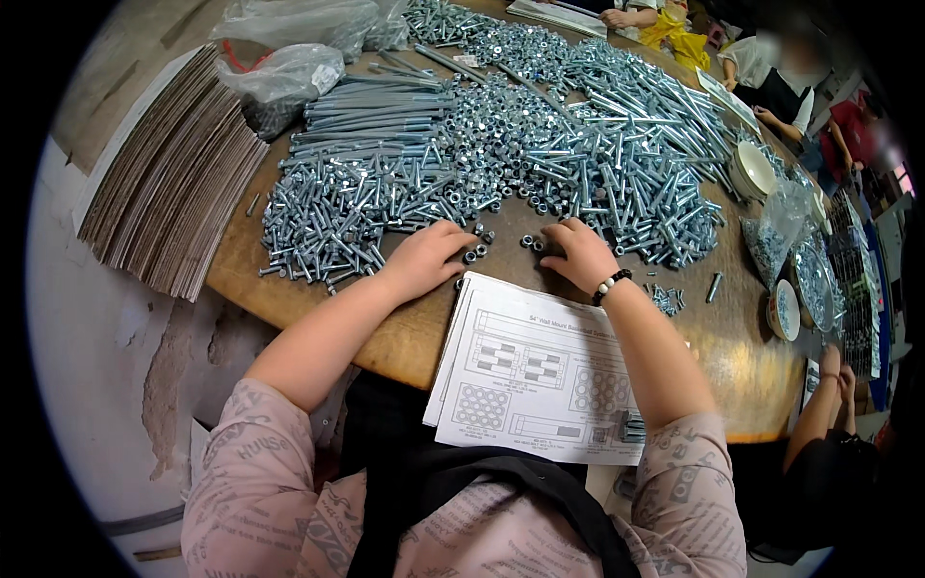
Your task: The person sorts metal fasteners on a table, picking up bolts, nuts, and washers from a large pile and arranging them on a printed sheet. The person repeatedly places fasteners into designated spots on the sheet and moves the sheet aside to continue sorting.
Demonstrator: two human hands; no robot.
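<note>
"Head view: containers?"

"On my feed, a round white bowl [775,318] and clear plastic bag [788,204], both holding silvery metal hardware [766,249]; greyish translucent plastic bag [284,87], contents unclear."

"Hands?"

"Left hand [424,260], right hand [583,260]: loosely spread, undersides hidden. Loose silvery metal nuts [470,257] between, just beside each hand."

— Place, type?
— Workshop. Wooden table [742,385], bearing bulk heaps of loose bolts [328,217] and nuts [487,135].
— Further evidence?
— Left of table: stacked cardboard [173,183]. Along table's right side: bowls [774,320]; beyond, several people [833,482].
</note>
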